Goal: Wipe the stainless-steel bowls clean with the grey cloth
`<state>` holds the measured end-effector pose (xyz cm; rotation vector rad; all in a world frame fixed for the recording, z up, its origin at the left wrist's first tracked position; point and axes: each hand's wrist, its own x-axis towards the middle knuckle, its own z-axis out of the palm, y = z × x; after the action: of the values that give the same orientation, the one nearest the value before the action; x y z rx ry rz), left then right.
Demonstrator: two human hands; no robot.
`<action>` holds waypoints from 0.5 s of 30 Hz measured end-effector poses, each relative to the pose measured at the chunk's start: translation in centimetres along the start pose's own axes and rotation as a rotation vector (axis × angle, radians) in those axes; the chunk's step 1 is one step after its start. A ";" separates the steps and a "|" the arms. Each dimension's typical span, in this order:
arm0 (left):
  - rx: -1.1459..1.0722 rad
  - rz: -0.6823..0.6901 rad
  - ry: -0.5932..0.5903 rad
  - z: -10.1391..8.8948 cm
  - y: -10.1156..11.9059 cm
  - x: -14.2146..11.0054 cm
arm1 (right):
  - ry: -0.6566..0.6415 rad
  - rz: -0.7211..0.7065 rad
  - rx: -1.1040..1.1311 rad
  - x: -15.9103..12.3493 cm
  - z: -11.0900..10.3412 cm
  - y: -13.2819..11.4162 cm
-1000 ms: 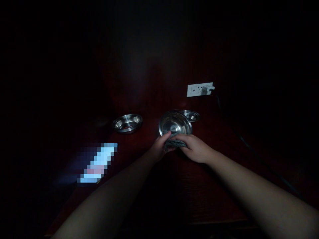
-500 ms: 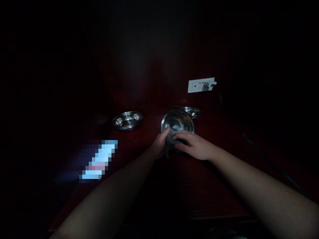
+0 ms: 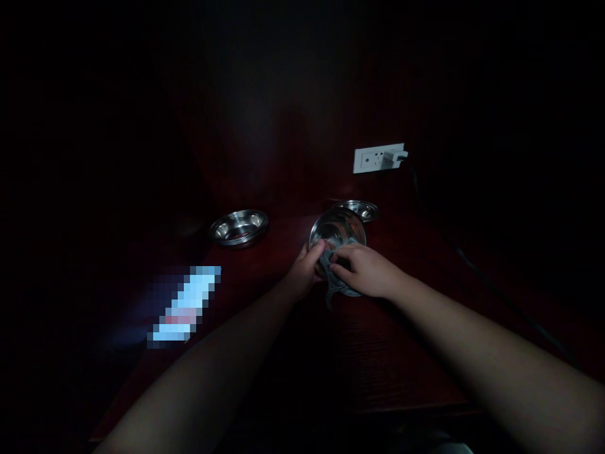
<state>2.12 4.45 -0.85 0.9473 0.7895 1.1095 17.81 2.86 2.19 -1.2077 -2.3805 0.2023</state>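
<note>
A shiny metal bowl (image 3: 334, 228) is held tilted above the dark red table, its hollow side turned toward me. My left hand (image 3: 305, 270) grips its left rim, thumb over the edge. A grey-green textured cloth (image 3: 341, 287) lies against the near side of the bowl and hangs down below it. My right hand (image 3: 366, 268) has curled fingers closed on this cloth, pressing it to the bowl's near rim. Part of the bowl's lower side is hidden behind the cloth and the fingers.
Stacked metal dishes (image 3: 239, 228) stand to the left on the table (image 3: 397, 359). Another metal dish (image 3: 358, 209) sits behind the held bowl. A blurred-out lit rectangle (image 3: 186, 306) lies at left. On the wall is a socket (image 3: 378, 159) with a plug and a cable (image 3: 466, 257) trailing right.
The bowl has tipped more steeply and turned a little. My right hand has shifted slightly up and right with the cloth, and more of the cloth now shows below the rim.
</note>
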 end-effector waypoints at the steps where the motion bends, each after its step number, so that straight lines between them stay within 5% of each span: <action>1: 0.025 -0.002 0.006 0.0 0.0 0.0 | 0.005 -0.004 -0.008 0.0 0.1 0.1; 15: 0.111 0.008 -0.016 -0.2 0.3 -0.3 | 0.044 -0.103 0.065 0.0 0.1 0.0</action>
<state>1.80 4.29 -0.66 1.0518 0.8425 1.0721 17.77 2.84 2.06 -1.0468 -2.3716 0.2155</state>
